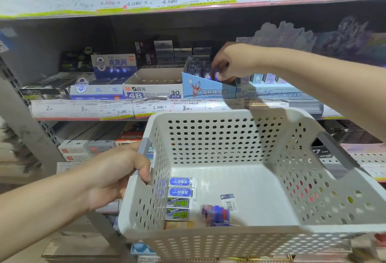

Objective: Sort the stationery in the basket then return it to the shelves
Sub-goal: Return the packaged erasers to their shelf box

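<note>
My left hand [123,170] grips the grey left handle of a white perforated basket [302,179], held in front of the shelves. Inside the basket, along its left wall, lie several small erasers [181,198] in blue and green sleeves, and a blue and red packaged eraser [216,214] with a barcode tag lies near the front. My right hand [226,65] reaches over the basket into a light blue display box [205,90] on the middle shelf. Its fingers pinch a small dark packaged eraser [215,74] there.
The middle shelf [83,109] carries an M&G 4B eraser box [153,91], blue eraser boxes [113,65] and dark packs behind. Price labels line each shelf edge. A lower shelf holds small white boxes [87,147]. A slanted grey upright [25,112] stands at the left.
</note>
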The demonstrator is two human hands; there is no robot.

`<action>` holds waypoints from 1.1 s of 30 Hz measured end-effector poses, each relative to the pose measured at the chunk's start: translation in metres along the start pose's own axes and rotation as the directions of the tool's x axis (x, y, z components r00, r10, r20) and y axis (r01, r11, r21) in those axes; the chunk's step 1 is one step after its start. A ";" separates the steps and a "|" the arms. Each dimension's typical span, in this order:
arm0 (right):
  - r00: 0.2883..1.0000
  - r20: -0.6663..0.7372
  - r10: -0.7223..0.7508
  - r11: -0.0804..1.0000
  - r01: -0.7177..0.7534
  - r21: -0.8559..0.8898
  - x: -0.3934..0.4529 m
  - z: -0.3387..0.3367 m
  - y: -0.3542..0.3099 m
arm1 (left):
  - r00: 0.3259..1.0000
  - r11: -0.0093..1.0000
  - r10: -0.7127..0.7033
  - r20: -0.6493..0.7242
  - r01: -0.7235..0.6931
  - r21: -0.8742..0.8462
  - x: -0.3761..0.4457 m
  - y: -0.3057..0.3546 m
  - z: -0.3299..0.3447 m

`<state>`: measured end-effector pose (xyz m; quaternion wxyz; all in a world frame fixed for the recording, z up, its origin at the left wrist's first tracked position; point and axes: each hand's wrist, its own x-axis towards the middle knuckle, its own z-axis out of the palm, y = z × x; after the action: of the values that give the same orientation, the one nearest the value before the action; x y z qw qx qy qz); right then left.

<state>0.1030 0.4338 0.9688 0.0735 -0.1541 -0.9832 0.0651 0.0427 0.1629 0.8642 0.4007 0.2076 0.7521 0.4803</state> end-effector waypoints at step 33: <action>0.903 -0.423 -0.076 0.992 0.109 0.056 -0.050 0.008 -0.015 | 0.994 0.998 0.021 0.103 -0.014 -0.068 -0.008 0.018 0.005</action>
<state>0.1442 0.4029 0.9567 0.2922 -0.1147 -0.9472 0.0652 0.0499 0.1679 0.8824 0.4418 0.2252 0.7118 0.4974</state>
